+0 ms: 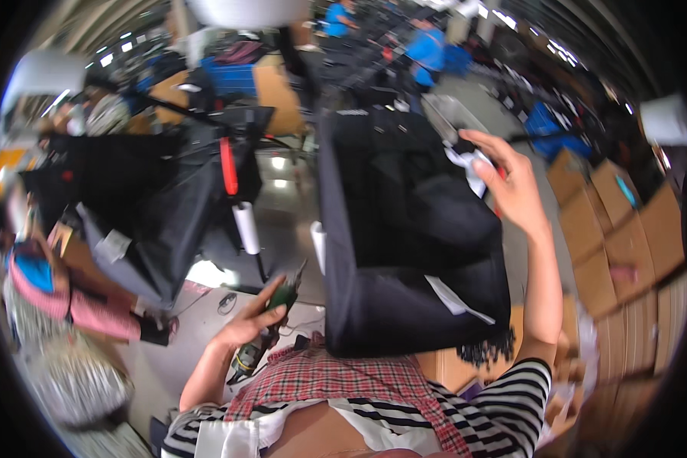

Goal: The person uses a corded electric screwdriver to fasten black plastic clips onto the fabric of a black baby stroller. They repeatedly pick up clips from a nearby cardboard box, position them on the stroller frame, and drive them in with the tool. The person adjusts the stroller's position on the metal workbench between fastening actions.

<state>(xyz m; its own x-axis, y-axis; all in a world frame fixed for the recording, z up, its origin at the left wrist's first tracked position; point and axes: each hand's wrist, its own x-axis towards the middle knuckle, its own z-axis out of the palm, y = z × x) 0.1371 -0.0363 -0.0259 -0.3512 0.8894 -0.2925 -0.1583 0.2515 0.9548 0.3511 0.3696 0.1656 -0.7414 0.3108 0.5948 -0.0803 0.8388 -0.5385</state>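
A green and black electric screwdriver [284, 296] with a thin bit is gripped in my left hand [253, 322], its tip pointing up. Before me stands a large black fabric wagon body [404, 206], open at the top, with a white label [450, 296] on its near wall. At its far right corner my right hand [515, 182] curls its fingers and thumb around a white piece [472, 166]. Blur hides the exact shape of that piece and what it is fixed to.
Left of the gap stands another black fabric wagon [153, 221] with a red part [228, 166]. Cardboard boxes [618, 229] are stacked at the right. A person in pink [103, 309] is at the left; blue-shirted people [426, 52] work farther off. Black small parts [487, 349] lie nearby.
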